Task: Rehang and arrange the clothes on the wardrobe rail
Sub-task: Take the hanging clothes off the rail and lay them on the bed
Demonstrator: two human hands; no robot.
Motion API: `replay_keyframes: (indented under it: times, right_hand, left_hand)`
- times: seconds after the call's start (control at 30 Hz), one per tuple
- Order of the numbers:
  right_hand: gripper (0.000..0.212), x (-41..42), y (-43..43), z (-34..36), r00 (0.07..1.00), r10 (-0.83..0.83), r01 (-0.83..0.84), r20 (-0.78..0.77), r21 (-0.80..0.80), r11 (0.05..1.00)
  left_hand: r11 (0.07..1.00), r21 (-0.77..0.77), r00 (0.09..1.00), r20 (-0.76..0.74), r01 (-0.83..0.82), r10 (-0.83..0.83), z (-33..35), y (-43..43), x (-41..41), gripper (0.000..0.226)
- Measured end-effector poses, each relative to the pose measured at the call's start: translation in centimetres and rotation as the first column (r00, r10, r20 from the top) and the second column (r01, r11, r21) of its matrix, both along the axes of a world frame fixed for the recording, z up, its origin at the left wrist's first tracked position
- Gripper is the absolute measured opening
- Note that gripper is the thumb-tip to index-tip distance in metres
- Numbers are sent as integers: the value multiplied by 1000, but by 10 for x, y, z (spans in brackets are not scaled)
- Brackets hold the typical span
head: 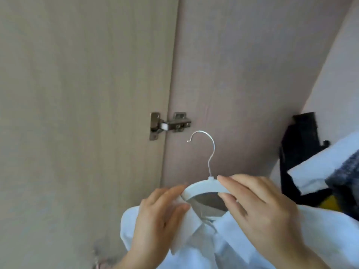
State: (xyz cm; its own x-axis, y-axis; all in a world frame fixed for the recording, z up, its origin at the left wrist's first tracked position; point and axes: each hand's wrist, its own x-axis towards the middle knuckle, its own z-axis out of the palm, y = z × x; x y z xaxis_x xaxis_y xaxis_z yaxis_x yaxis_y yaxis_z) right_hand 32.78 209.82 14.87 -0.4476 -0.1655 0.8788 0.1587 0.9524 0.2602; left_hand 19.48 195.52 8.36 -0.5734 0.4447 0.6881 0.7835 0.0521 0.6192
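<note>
A white collared shirt (229,241) sits on a pale plastic hanger (202,188) with a metal hook (204,146) pointing up, free of any rail. My left hand (157,220) pinches the shirt's left collar and the hanger's left arm. My right hand (258,206) grips the hanger's right arm just beside the hook stem, thumb underneath. The wardrobe rail is out of view.
The wardrobe's side panel (242,74) and open door (83,94) fill the view, joined by a metal hinge (169,125). At the right hang a black garment (299,152), a white garment (326,167) and a grey checked one (349,171), with something yellow (330,205) below.
</note>
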Motion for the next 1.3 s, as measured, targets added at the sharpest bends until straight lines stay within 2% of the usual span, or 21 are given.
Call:
replay_keyframes:
  times: [0.13, 0.3, 0.43, 0.6, 0.67, 0.77, 0.93, 1.17, 1.3]
  right_hand:
    - [19, -44, -48, -47, 968, 249, -246, 34, -71, 967]
    - [18, -103, -140, -85, 835, 550, -539, 4, -190, 821]
    - [15, -142, -232, -103, 675, 737, -718, -31, -254, 648]
    - [21, -174, -361, -113, 464, 886, -822, 25, -361, 441]
    - [20, -184, -414, -117, 374, 927, -852, 41, -380, 361]
    - [17, -197, -494, -122, 262, 964, -882, 53, -393, 261]
    - [17, -217, -626, -127, 141, 990, -900, 27, -412, 140]
    - [20, -242, -774, -127, 19, 998, -833, 65, -551, 52]
    - [26, -263, -856, -133, -57, 995, -764, 88, -645, 13]
  left_hand:
    - [966, -88, 967, 56, -243, 249, -31, -85, 1, 36]
    - [821, -182, 832, 26, -541, 554, -54, -201, 3, 34]
    - [627, -205, 644, -21, -751, 765, -64, -293, 15, 33]
    - [338, -208, 352, -34, -918, 936, -71, -405, 39, 35]
    - [238, -203, 250, -36, -950, 968, -77, -449, 45, 34]
    - [140, -194, 149, -30, -971, 988, -85, -515, 51, 34]
    - [7, -172, 7, 0, -985, 1000, -92, -628, 52, 37]
    - [-183, -132, -176, -57, -974, 983, -82, -754, 40, 35]
    - [-266, -168, -274, 25, -949, 961, -84, -821, 24, 36]
